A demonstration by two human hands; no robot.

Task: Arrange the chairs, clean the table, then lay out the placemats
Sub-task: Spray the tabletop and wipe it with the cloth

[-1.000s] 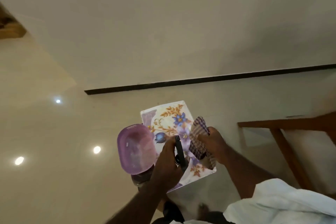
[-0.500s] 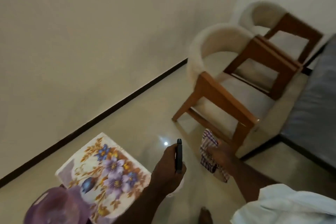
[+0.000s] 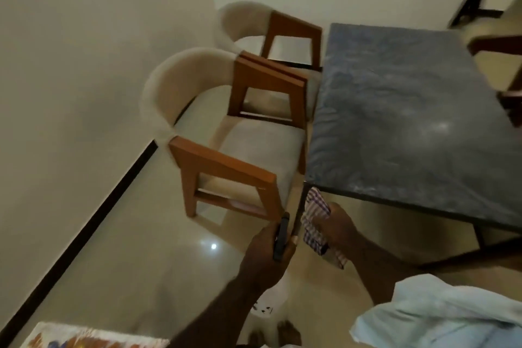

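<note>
At the bottom left edge, a flowery placemat [image 3: 93, 339] pokes into view. It looks thin and bendy, so it is probably light and easy to lift by an edge.

Next comes the near chair [image 3: 226, 147], standing on the shiny floor [image 3: 118, 263] with its seat pushed up to the desk [image 3: 409, 110]. It has a round padded back and wooden arms. It looks heavy and stiff. The wooden arm or the top of the back would be a good place to grab it. A second chair [image 3: 268, 37] stands just behind it, also against the desk.

The left hand [image 3: 268, 251] is in the middle, its fingers closed around a dark flat thing [image 3: 281, 240]; it is too blurry to tell what.

Just beside it, the right hand [image 3: 339, 226] squeezes a striped cloth [image 3: 315, 215]. The cloth is soft and floppy, so it bunches up in the hand. It hangs near the desk's front corner.

The desk top is dark, flat and bare.
</note>
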